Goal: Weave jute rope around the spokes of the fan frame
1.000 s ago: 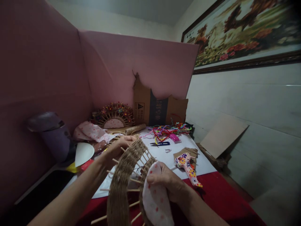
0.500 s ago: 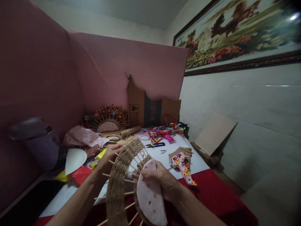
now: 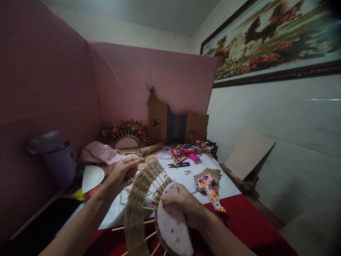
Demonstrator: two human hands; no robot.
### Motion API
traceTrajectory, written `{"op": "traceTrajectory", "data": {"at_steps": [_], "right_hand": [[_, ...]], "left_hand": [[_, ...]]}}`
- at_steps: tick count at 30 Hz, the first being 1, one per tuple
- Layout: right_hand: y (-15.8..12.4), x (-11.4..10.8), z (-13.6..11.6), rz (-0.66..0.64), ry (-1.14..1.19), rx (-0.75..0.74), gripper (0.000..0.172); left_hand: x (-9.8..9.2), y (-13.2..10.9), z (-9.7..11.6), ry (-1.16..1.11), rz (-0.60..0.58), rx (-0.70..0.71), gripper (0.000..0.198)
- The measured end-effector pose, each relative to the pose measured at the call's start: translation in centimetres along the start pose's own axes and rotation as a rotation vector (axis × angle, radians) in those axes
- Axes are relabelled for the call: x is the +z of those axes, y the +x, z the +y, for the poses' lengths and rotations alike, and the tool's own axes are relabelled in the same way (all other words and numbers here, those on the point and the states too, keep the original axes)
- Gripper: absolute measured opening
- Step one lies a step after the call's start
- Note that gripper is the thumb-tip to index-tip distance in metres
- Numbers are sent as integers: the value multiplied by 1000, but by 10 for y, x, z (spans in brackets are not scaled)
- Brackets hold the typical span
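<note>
My right hand [image 3: 185,204] grips the half-moon centre of a woven fan [image 3: 140,199], thumb on its white cloth pad [image 3: 173,220] with reddish dots. Around the pad, thin wooden sticks spread out to a wide curved band of brown twine weave, their tips poking past its outer edge. My left hand [image 3: 125,172] is at the upper left of the band, close to the stick ends. Its fingers are pinched together; what they hold, if anything, is too small to make out.
A finished-looking fan [image 3: 126,137] stands at the back by cardboard [image 3: 178,124]. Colourful pipe cleaners [image 3: 183,151], snips [image 3: 179,165] and a flower-patterned glue gun [image 3: 210,190] lie on the table. At left are a white half-disc [image 3: 92,177], dotted cloth [image 3: 98,153] and a purple bin [image 3: 60,163].
My left hand has lifted off the band's outer edge, its fingers now pinched just above the stick ends. The right hand keeps its hold on the fan. The view has shifted slightly left.
</note>
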State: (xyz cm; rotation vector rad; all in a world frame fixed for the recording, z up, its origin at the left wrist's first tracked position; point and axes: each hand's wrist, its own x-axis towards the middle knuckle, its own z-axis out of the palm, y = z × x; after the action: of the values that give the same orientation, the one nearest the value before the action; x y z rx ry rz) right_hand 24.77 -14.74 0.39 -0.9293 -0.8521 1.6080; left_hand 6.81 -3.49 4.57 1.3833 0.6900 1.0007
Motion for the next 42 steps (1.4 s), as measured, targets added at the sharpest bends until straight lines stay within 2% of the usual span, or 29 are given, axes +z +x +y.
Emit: {"op": "traceTrajectory", "data": {"at_steps": [4,8,15,24,37,42], "right_hand": [[1,-1,2,-25,-7,-1,31],[2,-1,3,-6,-13,3,32],[1,-1,1,-27,-5,-2,30],[0,1,2,-21,-14,-8,28],[2,-2,4,-7,-17,2,29],[0,1,2,7,-6,4,28]], "left_hand": [[-6,5,3,23,-24,15,23],[-8,7,13,146,-14,33,22],[-3,6,32,330,63,74,22],[2,13,46,587,47,139,22],[2,9,39,851,-79,258,28],[13,5,47,1012,-128,338,17]]}}
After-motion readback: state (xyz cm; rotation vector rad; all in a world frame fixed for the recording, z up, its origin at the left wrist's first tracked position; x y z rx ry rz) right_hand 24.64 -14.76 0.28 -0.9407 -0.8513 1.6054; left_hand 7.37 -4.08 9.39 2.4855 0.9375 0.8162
